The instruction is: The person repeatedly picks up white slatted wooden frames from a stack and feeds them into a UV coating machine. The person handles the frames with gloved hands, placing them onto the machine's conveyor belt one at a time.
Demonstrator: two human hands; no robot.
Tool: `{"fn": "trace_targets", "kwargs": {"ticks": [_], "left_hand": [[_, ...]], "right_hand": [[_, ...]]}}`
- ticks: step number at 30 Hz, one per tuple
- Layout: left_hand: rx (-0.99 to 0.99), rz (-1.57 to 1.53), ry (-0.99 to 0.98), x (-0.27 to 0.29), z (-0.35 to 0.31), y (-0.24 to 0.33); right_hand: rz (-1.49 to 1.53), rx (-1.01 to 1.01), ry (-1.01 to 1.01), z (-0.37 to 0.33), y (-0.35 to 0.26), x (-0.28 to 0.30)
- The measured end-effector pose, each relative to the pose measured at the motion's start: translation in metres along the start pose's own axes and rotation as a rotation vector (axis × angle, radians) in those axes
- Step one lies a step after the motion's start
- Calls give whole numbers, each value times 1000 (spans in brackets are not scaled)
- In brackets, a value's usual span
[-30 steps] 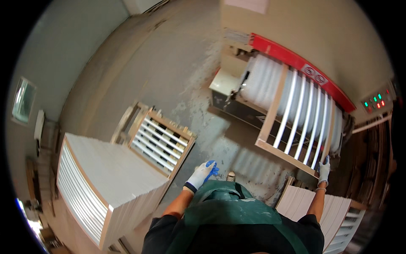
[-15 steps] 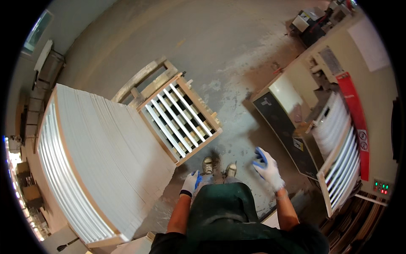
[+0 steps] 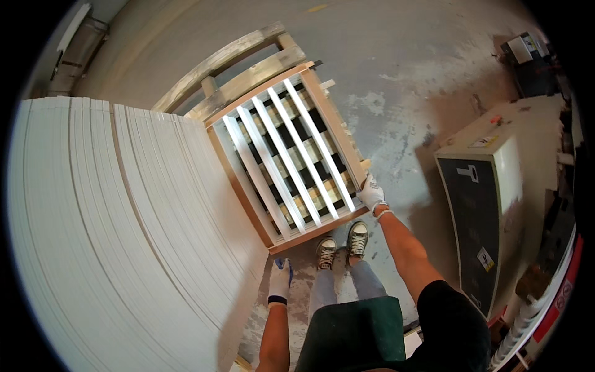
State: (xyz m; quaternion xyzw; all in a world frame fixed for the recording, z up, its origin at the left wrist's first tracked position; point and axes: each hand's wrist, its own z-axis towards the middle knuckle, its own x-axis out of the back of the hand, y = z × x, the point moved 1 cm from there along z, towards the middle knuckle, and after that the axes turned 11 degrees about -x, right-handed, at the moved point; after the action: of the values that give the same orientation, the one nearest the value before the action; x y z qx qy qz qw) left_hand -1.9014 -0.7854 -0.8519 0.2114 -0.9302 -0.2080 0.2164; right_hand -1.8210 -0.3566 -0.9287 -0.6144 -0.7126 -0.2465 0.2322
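A slatted panel [image 3: 286, 155], white strips set in a brown-edged frame, lies tilted in front of me on the pallet. My right hand [image 3: 372, 193], in a white glove, is closed on the frame's near right corner. My left hand [image 3: 281, 277], gloved in white and blue with a dark cuff, is just below the near left corner. Its fingers are loosely bent and apart, with nothing seen in them. Along the panel's left side stands a long row of tightly packed white panels [image 3: 149, 204].
The wooden pallet [image 3: 248, 54] extends past the panel's far side. A black-and-cream machine cabinet [image 3: 474, 223] stands at the right, with a smaller dark machine [image 3: 525, 59] beyond it. My shoes [image 3: 341, 246] are close to the panel's near edge.
I have come closer to the slatted panel, and it looks larger. My right hand went from open in the air to the panel's corner. My left hand is nearer the other corner.
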Motion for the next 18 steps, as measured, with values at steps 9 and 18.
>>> {"fn": "trace_targets", "kwargs": {"ticks": [9, 18], "left_hand": [[107, -56, 141, -6, 30, 28], [185, -317, 186, 62, 0, 123]], "right_hand": [[-94, 40, -29, 21, 10, 31], [-37, 178, 54, -84, -37, 189]]}}
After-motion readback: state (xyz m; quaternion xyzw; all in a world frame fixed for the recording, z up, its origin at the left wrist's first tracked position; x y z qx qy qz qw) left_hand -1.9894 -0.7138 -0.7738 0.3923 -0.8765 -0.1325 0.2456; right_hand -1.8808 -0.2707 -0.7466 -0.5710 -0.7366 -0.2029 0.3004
